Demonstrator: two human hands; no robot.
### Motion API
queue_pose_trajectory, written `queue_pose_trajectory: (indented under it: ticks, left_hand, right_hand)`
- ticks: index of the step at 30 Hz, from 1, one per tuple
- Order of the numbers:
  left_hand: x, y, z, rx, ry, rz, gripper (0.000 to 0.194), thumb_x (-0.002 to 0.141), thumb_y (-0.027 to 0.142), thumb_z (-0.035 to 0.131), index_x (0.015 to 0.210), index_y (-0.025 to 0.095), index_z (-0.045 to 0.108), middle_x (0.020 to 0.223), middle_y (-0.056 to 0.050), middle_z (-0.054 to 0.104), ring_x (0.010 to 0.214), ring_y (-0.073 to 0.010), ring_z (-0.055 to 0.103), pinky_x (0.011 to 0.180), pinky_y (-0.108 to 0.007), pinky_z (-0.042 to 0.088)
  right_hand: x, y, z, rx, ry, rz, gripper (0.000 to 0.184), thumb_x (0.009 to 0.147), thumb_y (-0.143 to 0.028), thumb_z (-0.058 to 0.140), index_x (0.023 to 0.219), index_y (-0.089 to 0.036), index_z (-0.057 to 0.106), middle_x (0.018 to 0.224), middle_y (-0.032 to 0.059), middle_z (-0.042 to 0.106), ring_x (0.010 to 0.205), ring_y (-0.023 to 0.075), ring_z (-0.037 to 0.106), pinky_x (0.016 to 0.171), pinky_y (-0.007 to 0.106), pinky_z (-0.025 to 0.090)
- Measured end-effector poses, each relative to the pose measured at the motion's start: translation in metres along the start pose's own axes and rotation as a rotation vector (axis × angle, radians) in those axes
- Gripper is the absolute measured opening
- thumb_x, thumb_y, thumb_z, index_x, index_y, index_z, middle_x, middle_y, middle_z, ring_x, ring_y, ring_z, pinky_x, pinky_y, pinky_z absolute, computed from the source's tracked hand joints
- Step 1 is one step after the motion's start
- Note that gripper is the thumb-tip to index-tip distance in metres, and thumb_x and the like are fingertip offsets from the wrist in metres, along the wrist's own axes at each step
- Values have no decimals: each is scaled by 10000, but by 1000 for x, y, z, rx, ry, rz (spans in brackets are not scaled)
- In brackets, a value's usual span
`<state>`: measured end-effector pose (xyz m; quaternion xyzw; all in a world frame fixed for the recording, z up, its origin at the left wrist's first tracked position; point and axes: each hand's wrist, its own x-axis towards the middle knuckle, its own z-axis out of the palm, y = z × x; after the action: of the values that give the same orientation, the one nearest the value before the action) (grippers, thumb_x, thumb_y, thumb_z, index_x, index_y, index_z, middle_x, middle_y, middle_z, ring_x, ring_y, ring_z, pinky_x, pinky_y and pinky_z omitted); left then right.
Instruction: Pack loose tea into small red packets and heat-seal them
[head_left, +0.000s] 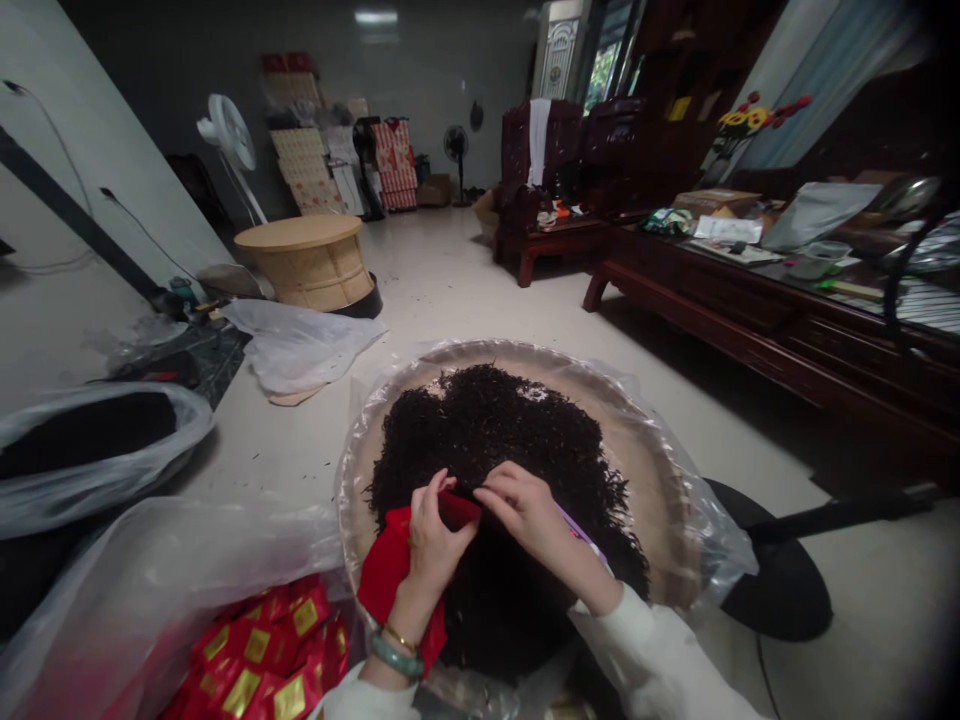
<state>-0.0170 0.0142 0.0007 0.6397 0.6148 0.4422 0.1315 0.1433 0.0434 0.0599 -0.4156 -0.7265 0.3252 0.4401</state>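
Note:
My left hand [435,535] is closed around a red pouch [390,565], with its thumb and fingers at the pouch's mouth. Close beside that mouth, my right hand [521,505] has its thumb and fingers pinched together; what is between the fingertips is too small and dark to make out. Both hands are over a heap of dark dried tea leaves [495,420] in a wide round tray [667,500] lined with clear plastic. A purple and white object [581,530] shows partly from behind my right forearm.
Several red packets with gold labels [259,645] lie in a clear plastic bag [225,540] at lower left. Beyond it stands another bag of dark leaves [90,430]. A black stand base [780,590] is right of the tray. A low wooden table [720,300] runs along the right.

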Motion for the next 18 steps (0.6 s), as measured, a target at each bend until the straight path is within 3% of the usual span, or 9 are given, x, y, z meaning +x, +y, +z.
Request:
queue_pose_trajectory:
  ticks: [3,6,8,11,15,18]
  left_hand:
    - [1,-1,-2,60,27,-13,653,698,250,716,1291,176,454,1023,-86,602,966,-246,607,872,-420,523]
    - [1,-2,2,71,8,36,625,708,254,703,1279,176,463,1083,-106,605,1008,-263,599,878,-431,519]
    - [0,0,6,49,-27,66,605,722,241,683,1279,170,457,1098,-116,609,1015,-266,604,872,-426,522]
    - [-3,2,11,12,-71,55,595,732,243,674,1281,172,454,1073,-111,619,996,-259,625,855,-405,529]
    - [-6,0,9,-6,-95,-29,654,688,257,721,1278,192,449,1166,-114,611,1084,-276,614,906,-426,516]
    - [-6,-1,6,-37,-89,-103,707,657,262,747,1288,199,433,1263,-127,584,1182,-291,566,978,-461,474]
  right_hand:
    - [5,6,-4,21,191,101,185,836,-353,627,952,-244,720,928,67,616,701,183,575,609,302,484]
    - [5,4,-2,-8,112,97,484,740,-349,723,1207,-267,628,1178,98,577,893,226,590,746,349,510]
    - [5,-1,3,-36,-32,32,454,732,-320,733,1177,-279,652,1104,83,631,948,243,583,835,379,490]
    - [7,-3,11,8,-119,-5,169,810,-282,655,956,-287,740,834,41,696,785,212,607,768,353,495]
    - [16,3,6,181,78,117,121,817,-308,644,774,-275,752,746,24,704,681,198,617,698,333,491]
    - [19,7,-3,202,216,174,128,737,-341,721,845,-280,754,882,42,701,813,233,620,788,372,482]
